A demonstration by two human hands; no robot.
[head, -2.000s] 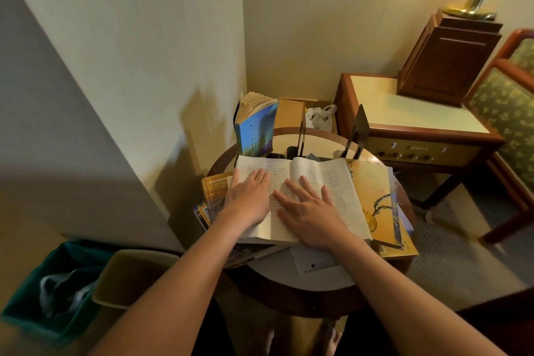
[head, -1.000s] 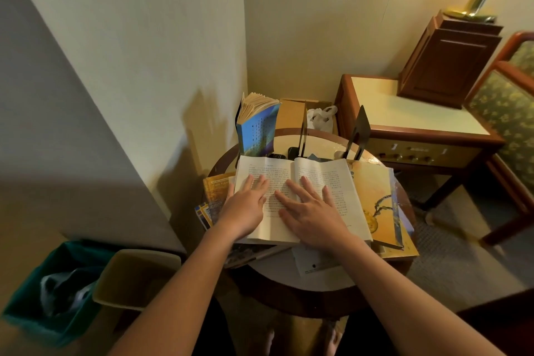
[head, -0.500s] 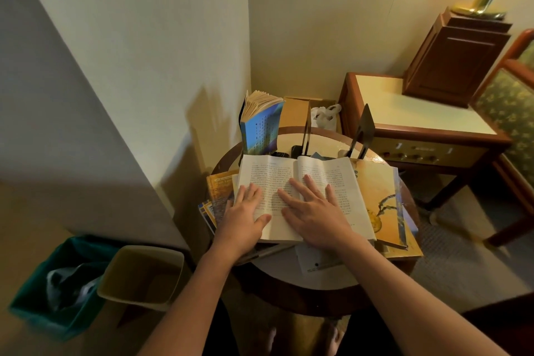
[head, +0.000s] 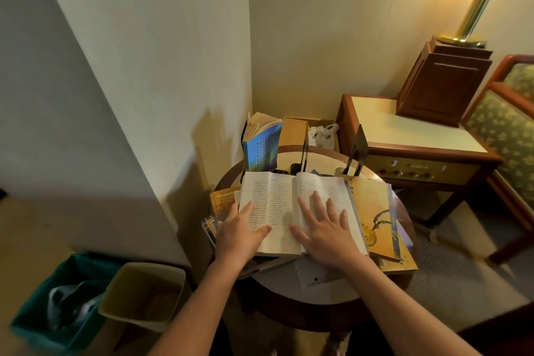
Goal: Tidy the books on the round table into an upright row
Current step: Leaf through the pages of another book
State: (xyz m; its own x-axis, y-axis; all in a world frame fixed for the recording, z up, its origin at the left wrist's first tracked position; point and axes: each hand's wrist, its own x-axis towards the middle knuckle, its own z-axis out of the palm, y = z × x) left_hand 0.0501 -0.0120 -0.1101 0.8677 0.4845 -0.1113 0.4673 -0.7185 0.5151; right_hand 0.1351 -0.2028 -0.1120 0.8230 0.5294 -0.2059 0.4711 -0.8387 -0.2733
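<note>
Currently spread apart and laid flat: fingers (head: 318, 205) of the right hand (head: 326, 231), pressing the right page of the open book (head: 268, 196) and gripping nothing. On the left hand (head: 238, 237), thumb and forefinger splayed wide and resting on the lower part of the left page. Remaining fingers beyond the page edge; curl not readable.

Open book lying face up on top of the other books, gutter running away from the person.
- Under its right side: yellow book (head: 372, 211), lying flat on further flat books.
- Under its left side: small stack of flat books (head: 222, 202), jutting past the rim of the round surface (head: 277, 286).
- Behind it, far left: blue book (head: 261, 150), upright, pages fanned open at the top.
- Right of the blue book: thin bookend (head: 304, 153), then a black bookend (head: 358, 150), both upright and apart from each other.
- Near side: white paper slip (head: 315, 280), partly under the open book.

On the floor at left: green bin (head: 34, 318) and beige bin (head: 144, 295), side by side. At right: wooden cabinet (head: 404, 130) carrying a dark wooden box (head: 442, 81).
</note>
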